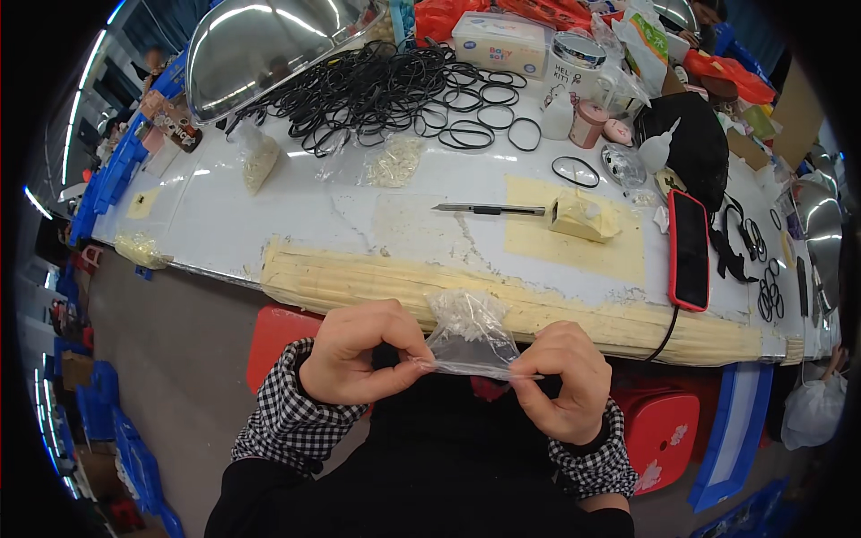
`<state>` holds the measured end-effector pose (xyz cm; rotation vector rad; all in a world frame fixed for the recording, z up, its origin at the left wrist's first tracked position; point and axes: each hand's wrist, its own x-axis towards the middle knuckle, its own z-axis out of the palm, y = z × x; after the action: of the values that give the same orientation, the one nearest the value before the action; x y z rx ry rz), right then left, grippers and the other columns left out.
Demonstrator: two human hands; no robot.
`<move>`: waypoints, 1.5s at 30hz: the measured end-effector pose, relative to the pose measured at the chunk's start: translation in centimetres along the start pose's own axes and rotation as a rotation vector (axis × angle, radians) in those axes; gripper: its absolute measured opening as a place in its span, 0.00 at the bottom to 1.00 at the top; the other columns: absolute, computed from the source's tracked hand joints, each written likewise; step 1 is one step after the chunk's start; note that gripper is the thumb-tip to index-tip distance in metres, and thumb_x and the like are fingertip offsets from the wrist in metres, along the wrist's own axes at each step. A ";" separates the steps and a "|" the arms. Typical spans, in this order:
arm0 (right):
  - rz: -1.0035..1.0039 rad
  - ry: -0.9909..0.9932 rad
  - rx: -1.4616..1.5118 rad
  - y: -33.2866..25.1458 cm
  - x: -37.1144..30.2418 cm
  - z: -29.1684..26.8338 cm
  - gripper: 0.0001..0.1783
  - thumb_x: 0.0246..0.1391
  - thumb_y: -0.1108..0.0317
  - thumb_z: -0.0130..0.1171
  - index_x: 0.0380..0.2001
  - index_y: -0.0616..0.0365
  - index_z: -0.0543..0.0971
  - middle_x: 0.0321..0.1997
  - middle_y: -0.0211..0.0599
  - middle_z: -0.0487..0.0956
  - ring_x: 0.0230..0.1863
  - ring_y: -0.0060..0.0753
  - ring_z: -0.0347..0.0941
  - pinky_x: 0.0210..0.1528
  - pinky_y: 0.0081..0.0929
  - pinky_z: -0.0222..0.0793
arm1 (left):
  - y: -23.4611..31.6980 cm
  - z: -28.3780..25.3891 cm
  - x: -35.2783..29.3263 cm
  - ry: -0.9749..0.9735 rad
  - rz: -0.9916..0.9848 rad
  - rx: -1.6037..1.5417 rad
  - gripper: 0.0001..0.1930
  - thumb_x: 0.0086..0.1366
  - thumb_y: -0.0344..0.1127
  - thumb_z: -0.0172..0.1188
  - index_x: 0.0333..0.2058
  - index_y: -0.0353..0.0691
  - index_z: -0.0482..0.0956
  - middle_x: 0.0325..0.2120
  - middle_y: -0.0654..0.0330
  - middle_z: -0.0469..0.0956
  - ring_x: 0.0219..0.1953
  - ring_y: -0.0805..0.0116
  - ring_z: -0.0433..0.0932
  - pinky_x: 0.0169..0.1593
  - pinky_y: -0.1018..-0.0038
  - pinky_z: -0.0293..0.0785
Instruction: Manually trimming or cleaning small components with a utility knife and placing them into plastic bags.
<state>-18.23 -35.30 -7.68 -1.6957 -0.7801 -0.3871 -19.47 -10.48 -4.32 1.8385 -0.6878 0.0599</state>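
Observation:
A small clear zip bag (pixel 471 348) with many small whitish pieces in its lower part is stretched between my two hands. Its filled end rests against the tape-covered front edge of the table (pixel 359 278), and its mouth edge points toward me. My left hand (pixel 366 350) pinches the left corner of that edge between thumb and index finger. At the right corner, my right hand (pixel 567 377) holds the edge in the same kind of pinch. The mouth edge looks straight and flat. Whether the seal is closed cannot be told.
Beyond the bag lie a craft knife (pixel 491 210) and a yellow tape-wrapped block (pixel 583 219). Two more bags of pale pieces (pixel 258 161) (pixel 395 161) sit before a heap of black bands (pixel 359 90). A red-cased phone (pixel 689 251) lies right; a metal bowl (pixel 269 54) stands far left.

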 end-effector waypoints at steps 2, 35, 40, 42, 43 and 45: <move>-0.021 -0.023 -0.002 0.0 -0.1 0.2 0.10 0.35 0.78 0.67 0.24 0.55 0.78 0.23 0.29 0.77 0.25 0.33 0.71 0.31 0.27 0.64 | 0.2 0.2 0.2 -0.017 0.024 0.024 0.06 0.51 0.22 0.65 0.28 0.35 0.78 0.24 0.59 0.78 0.26 0.70 0.77 0.29 0.77 0.72; -0.189 -0.185 -0.297 -0.8 -0.4 1.4 0.11 0.36 0.71 0.66 0.27 0.55 0.76 0.28 0.28 0.74 0.30 0.30 0.71 0.39 0.28 0.67 | 0.3 2.6 0.8 -0.127 0.175 0.267 0.09 0.47 0.26 0.66 0.30 0.42 0.78 0.27 0.64 0.76 0.27 0.69 0.73 0.30 0.75 0.64; -0.228 -0.331 -0.327 -0.5 -0.7 1.2 0.11 0.37 0.67 0.63 0.24 0.54 0.71 0.23 0.28 0.67 0.26 0.29 0.67 0.38 0.27 0.66 | 0.4 2.8 0.7 -0.193 0.191 0.303 0.10 0.46 0.27 0.66 0.30 0.42 0.78 0.27 0.65 0.75 0.27 0.69 0.73 0.30 0.75 0.64; -0.251 -0.344 -0.303 -0.7 -0.9 1.1 0.11 0.36 0.67 0.63 0.23 0.53 0.71 0.22 0.28 0.65 0.26 0.29 0.66 0.37 0.27 0.66 | 0.4 2.9 0.4 -0.215 0.212 0.316 0.11 0.46 0.27 0.67 0.30 0.42 0.78 0.26 0.66 0.75 0.26 0.70 0.72 0.29 0.75 0.64; -0.263 -0.351 -0.291 -0.8 -1.1 1.1 0.11 0.35 0.67 0.63 0.23 0.53 0.70 0.21 0.27 0.64 0.25 0.29 0.65 0.37 0.27 0.65 | 0.5 2.9 0.3 -0.222 0.227 0.321 0.11 0.45 0.28 0.67 0.30 0.42 0.78 0.26 0.66 0.75 0.26 0.71 0.72 0.29 0.75 0.63; -0.287 -0.344 -0.303 -0.9 -1.4 1.0 0.11 0.34 0.67 0.63 0.22 0.52 0.70 0.21 0.27 0.63 0.25 0.28 0.65 0.36 0.26 0.65 | 0.6 2.9 0.0 -0.215 0.264 0.335 0.11 0.45 0.28 0.68 0.29 0.42 0.78 0.25 0.66 0.74 0.25 0.72 0.72 0.29 0.76 0.63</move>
<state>-20.01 -34.68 -8.18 -1.9668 -1.2780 -0.4323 -20.62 -13.17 -4.91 2.0798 -1.1252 0.1598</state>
